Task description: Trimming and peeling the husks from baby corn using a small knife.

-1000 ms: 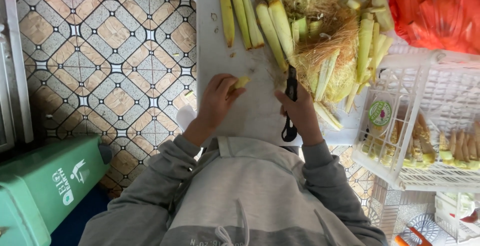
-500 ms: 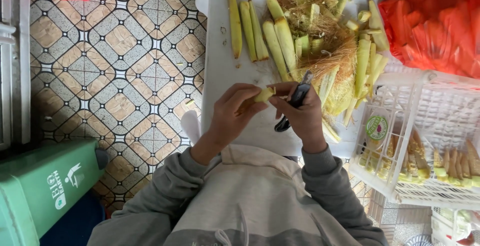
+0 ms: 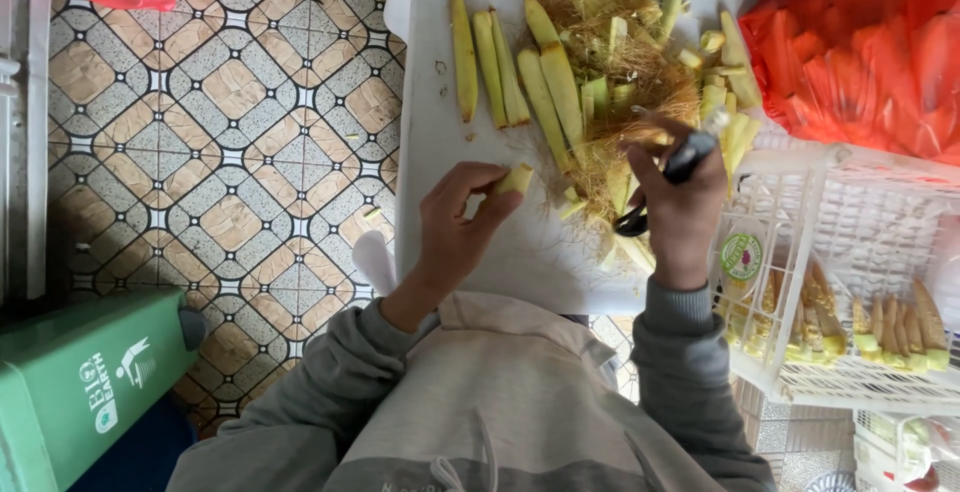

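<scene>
- A white table (image 3: 430, 82) stands over the patterned tile floor (image 3: 220, 132).
- A heap of husks and silk (image 3: 620, 72) lies toward the table's right edge, with peeled baby corn (image 3: 463, 47) in a row at its left.
- The right hand (image 3: 680, 212) is clenched on a black-handled knife (image 3: 672, 174) at the heap's near side.
- The left hand (image 3: 455, 232) pinches a corn piece (image 3: 515, 181) near the table's front edge.

Baby corn piece & knife, both up off the white board.

Small pale yellow corn piece (image 3: 515, 180), short & stubby, pinched at the tips of the left hand (image 3: 455, 232), tilted, just over the board. Knife (image 3: 672, 170) w/ black handle sits in the right hand (image 3: 683, 214), fist closed round it, slanted, blade mostly hidden, right by the husk pile.
</scene>
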